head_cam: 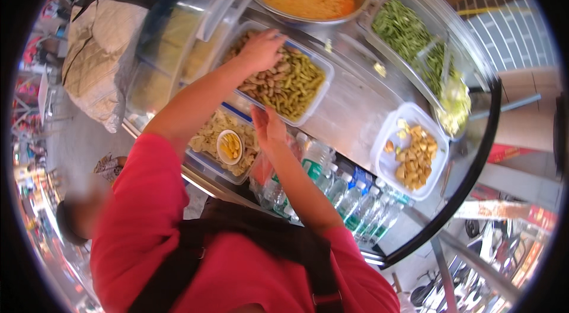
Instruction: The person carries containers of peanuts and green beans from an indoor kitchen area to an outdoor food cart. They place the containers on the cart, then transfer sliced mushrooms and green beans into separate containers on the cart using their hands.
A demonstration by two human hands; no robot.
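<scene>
A clear plastic box [328,76] holds boiled peanuts [262,88] and green soybean pods [300,86], side by side. My left hand [265,50] reaches over the peanuts to the far rim, fingers bent; whether it grips is unclear. At the near rim is my right hand [270,128], palm partly turned up, fingers apart, with nothing seen in it. Just left of it, another plastic box [242,178] contains pale, thin food pieces [206,131] and a small white bowl [218,146] of yellow strips [230,146].
A metal basin [362,4] of orange-red liquid and a tray [391,77] of shredded greens stand farther back. At right is a white tub [381,148] of brown cubes. Water bottles [351,202] line the near side. A black-edged clear panel [482,153] curves around the right end.
</scene>
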